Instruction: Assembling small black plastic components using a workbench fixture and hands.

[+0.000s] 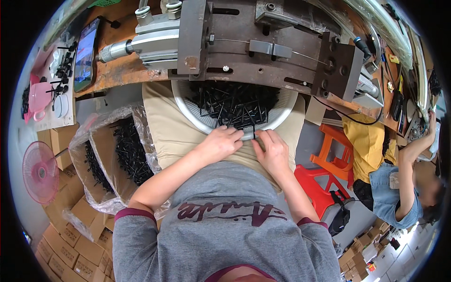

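Observation:
A white round basin [187, 113] rests on my lap, under the front edge of the metal fixture. Heaped inside it are many thin black rod-like parts [235, 102]. My left hand [221, 144] is at the basin's near rim, its fingers curled together; what they hold, if anything, is hidden. Just to its right, the thumb and fingers of my right hand [272, 150] close at the rim on one black rod-like part [254, 130], which stands up between the two hands.
A metal fixture [230, 58] with cylinders at both ends spans the wooden bench [112, 70]. A phone [88, 54] leans at its left. Plastic-lined boxes of black parts [132, 150] stand left of my legs, near a pink fan [41, 172]. Stools [317, 185] and another person [397, 188] are at right.

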`<state>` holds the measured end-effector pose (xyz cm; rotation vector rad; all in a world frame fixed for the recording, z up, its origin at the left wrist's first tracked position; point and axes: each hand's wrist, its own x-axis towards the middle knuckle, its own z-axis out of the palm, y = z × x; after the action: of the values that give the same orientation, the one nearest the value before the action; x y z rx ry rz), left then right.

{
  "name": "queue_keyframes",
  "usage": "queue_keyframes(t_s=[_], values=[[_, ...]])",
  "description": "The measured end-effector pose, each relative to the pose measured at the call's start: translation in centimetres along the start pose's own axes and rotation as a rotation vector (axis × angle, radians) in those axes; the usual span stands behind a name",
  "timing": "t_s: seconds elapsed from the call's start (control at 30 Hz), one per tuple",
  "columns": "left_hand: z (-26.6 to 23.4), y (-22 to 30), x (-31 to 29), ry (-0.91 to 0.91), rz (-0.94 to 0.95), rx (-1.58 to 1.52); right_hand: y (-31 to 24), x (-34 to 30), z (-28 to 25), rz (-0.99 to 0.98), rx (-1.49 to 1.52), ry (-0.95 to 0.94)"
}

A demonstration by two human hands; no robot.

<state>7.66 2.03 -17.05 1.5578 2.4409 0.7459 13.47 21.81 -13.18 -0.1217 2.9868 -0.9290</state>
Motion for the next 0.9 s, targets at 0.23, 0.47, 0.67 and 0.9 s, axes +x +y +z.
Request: queue_keyframes(t_s=[0.23, 0.47, 0.67, 0.9], values=[[-0.1, -0.3, 0.3, -0.049, 0.118, 0.117, 0.0, -0.4, 0.8, -0.013, 0.042, -0.023], [-2.4, -0.2, 0.3, -0.056, 0.149, 0.08, 0.4, -0.3, 0.5, 0.001, 0.064, -0.005], [-7.6, 0.0, 0.2, 0.102, -0.153, -0.156, 0.6, -0.1, 1.9, 0.064, 0.05, -0.091], [-7.5, -2.4, 0.3, 0.471, -0.584, -0.365, -2.1, 2.7, 1.6, 0.087, 0.497, 0.14]])
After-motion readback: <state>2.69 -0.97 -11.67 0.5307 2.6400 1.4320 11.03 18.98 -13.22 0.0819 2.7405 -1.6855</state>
